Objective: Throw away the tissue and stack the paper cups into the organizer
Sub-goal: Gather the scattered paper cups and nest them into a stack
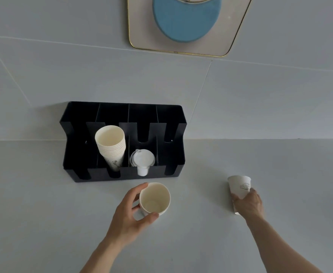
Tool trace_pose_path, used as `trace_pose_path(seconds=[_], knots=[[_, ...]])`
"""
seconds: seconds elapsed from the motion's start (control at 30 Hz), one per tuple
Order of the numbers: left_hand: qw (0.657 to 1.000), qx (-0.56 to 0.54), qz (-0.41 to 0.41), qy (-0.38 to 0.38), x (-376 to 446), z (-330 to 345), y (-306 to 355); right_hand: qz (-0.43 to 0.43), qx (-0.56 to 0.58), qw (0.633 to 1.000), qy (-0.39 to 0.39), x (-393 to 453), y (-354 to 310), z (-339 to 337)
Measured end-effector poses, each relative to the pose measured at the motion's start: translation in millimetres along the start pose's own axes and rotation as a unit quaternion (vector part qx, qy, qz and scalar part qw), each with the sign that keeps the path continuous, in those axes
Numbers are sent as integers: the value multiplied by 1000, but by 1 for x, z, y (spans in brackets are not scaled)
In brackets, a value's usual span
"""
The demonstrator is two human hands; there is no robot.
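Note:
A black organizer (171,154) with several slots stands against the wall. A stack of paper cups (111,144) leans in its second slot from the left. White plastic lids (142,160) fill the third slot. My left hand (130,215) is wrapped around a paper cup (154,199) just in front of the organizer, mouth facing up. My right hand (249,202) grips a second paper cup (239,186) to the right, held bottom end up with a small print on its side. No tissue is in view.
The grey countertop (43,213) meets a grey tiled wall (260,105) behind the organizer. A gold-framed mirror (140,22) hangs on the wall above, reflecting a blue cap brim.

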State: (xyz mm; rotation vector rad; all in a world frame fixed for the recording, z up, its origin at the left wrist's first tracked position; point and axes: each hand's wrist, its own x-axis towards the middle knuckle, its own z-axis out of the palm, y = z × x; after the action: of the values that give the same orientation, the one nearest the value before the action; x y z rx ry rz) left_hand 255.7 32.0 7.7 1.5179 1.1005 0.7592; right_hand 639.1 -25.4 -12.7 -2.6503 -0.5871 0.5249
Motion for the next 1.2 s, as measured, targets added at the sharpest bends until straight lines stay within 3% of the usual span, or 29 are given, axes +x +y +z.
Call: trace_pose_path(seconds=[0.27,0.37,0.53,0.67,0.77,0.97,1.2], knots=[[1000,1,2,-3,5,5,2,34,78,995,-58,-11,-4,25],[1000,4,5,-3,6,6,2,38,163,982,-87,-31,-21,21],[1000,11,6,-8,5,5,1,-97,321,927,-165,-96,-74,-13],[1000,18,5,-10,6,3,3,-197,381,870,-244,-150,-108,-31],[1000,13,3,-21,8,1,3,-248,363,855,-275,-171,-119,-23],[998,52,0,-24,8,-6,16,-307,222,893,-243,-185,-114,11],[999,25,-19,-43,5,-16,18,-221,205,905,-301,-176,-97,-1]])
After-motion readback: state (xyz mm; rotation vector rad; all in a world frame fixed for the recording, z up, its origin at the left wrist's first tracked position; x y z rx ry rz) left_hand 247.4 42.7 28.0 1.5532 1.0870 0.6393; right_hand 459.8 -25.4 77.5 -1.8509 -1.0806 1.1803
